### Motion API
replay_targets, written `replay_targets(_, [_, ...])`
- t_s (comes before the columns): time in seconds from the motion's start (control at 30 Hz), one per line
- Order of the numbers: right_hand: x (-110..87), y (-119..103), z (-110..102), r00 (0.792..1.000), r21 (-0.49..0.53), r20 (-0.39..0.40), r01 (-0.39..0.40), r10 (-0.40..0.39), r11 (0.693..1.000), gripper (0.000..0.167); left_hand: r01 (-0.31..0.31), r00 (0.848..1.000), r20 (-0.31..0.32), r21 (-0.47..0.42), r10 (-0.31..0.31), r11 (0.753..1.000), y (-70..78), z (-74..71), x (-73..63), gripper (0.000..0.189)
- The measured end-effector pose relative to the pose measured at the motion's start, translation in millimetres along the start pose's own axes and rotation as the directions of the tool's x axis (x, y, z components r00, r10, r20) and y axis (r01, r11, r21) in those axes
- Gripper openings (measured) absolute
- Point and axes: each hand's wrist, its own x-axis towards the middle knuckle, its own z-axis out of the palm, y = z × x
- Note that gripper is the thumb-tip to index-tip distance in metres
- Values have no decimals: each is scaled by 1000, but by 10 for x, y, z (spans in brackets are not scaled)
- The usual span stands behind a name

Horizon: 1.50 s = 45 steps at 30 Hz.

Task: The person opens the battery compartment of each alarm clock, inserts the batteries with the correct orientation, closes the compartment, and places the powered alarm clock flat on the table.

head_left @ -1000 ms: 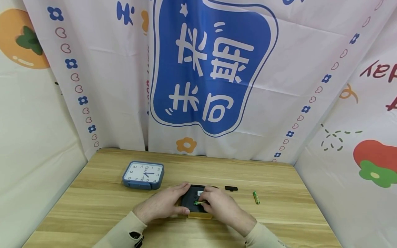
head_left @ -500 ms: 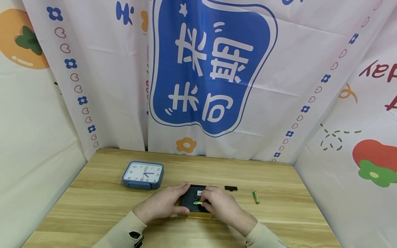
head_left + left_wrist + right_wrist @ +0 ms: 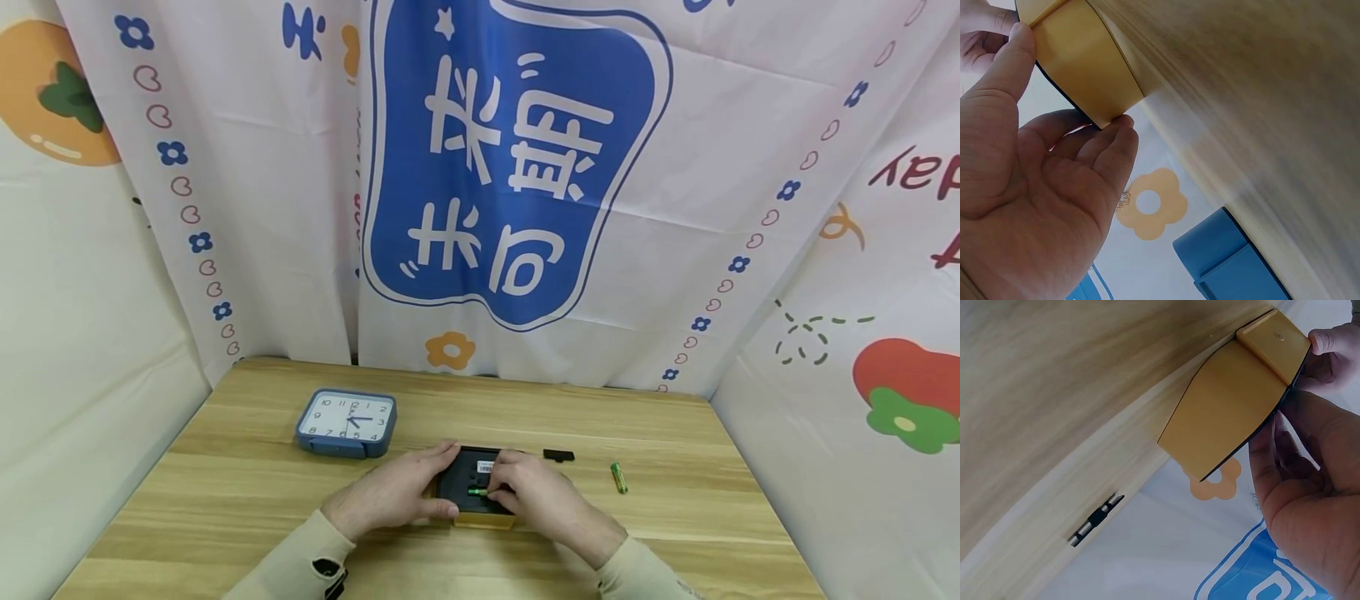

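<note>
A yellow-orange clock (image 3: 454, 482) lies face down, its black back with a small label turned up. My left hand (image 3: 397, 493) grips its left side, thumb at the near corner and fingers at the far one, as the left wrist view shows on the yellow casing (image 3: 1079, 62). In the open slot of the back sits a green battery (image 3: 476, 492). My right hand (image 3: 538, 498) pinches that battery's right end between thumb and fingers; the fingertips are partly hidden. In the right wrist view the casing (image 3: 1229, 394) hides the battery.
A blue square clock (image 3: 347, 419) stands face up at the back left. Right of the yellow clock lie a small black battery cover (image 3: 558, 456) and a second green battery (image 3: 618, 477). Printed curtains (image 3: 285, 250) hang behind the wooden table (image 3: 255, 492).
The battery in the slot now lies straighter and lower in the back. My right fingers have shifted slightly right along it. The left hand and the clock have stayed put.
</note>
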Motion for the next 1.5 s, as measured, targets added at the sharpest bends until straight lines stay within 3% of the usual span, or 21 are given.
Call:
replay_targets(0.67, [-165, 173, -50, 995, -63, -5, 97, -98, 993, 10, 22, 1000, 5, 0, -22, 1000, 4, 3, 20, 99])
replay_targets(0.97, [-160, 213, -26, 999, 18, 18, 37, -37, 999, 10, 22, 1000, 1, 3, -22, 1000, 5, 10, 19, 99])
replay_targets(1.23, [-138, 220, -2, 999, -7, 21, 34, -33, 999, 7, 15, 1000, -1, 1, -15, 1000, 3, 17, 16, 99])
replay_targets(1.5, [-151, 215, -23, 1000, 37, 29, 6, -7, 999, 11, 12, 1000, -8, -2, -12, 1000, 2, 15, 9, 99])
